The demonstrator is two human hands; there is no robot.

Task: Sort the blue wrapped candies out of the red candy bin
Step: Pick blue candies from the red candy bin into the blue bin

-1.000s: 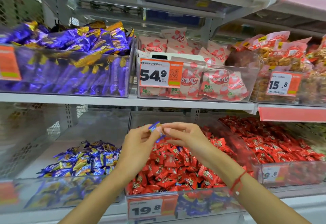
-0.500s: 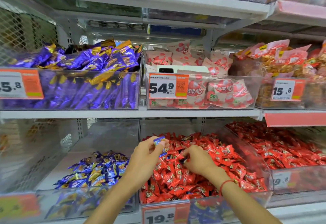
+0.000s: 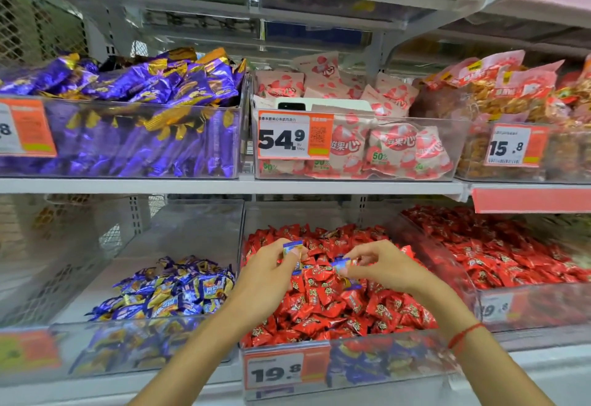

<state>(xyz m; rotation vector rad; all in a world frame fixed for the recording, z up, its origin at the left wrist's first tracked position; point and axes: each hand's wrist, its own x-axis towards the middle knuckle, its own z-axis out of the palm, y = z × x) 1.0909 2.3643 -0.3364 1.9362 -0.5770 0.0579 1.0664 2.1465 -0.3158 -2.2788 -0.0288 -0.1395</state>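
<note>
Clear plastic red bin [image 3: 377, 357] sits at 6 o'clock on the lower shelf, heaped with red candies [image 3: 339, 303]. Both hands are over the heap, well above the front wall.

Left hand [image 3: 265, 281]: fingers curled, thumb and fingertips pinching a blue candy [image 3: 292, 248] at its top; more blue shows just under the fingers, cannot tell how many pieces. Hand sits at the bin's 10 o'clock corner, near the left wall.

Right hand [image 3: 387, 266]: fingers bent, thumb and forefinger pinching a second blue candy [image 3: 340, 265] by one end, blurred. It hangs just above the red heap, near the bin's centre, at 3 o'clock from the left hand; the two hands are near each other, not touching. Red string bracelet [image 3: 462, 335] on the right wrist.

Blue bin [image 3: 144, 341] at 9 o'clock of the red bin, touching side by side, holds a low pile of blue candies [image 3: 166, 290] toward its front right.

More blue wrappers show through the red bin's front wall at 5 o'clock, beside the price tag [image 3: 278, 370] reading 19.8.

Another bin of red candies [image 3: 499, 255] at 3 o'clock.

Upper shelf: purple packs [image 3: 128, 111] at 11 o'clock, pink bags [image 3: 377, 146] at 12 with a 54.9 tag [image 3: 294, 138], orange-red bags [image 3: 499, 92] at 2 o'clock.
</note>
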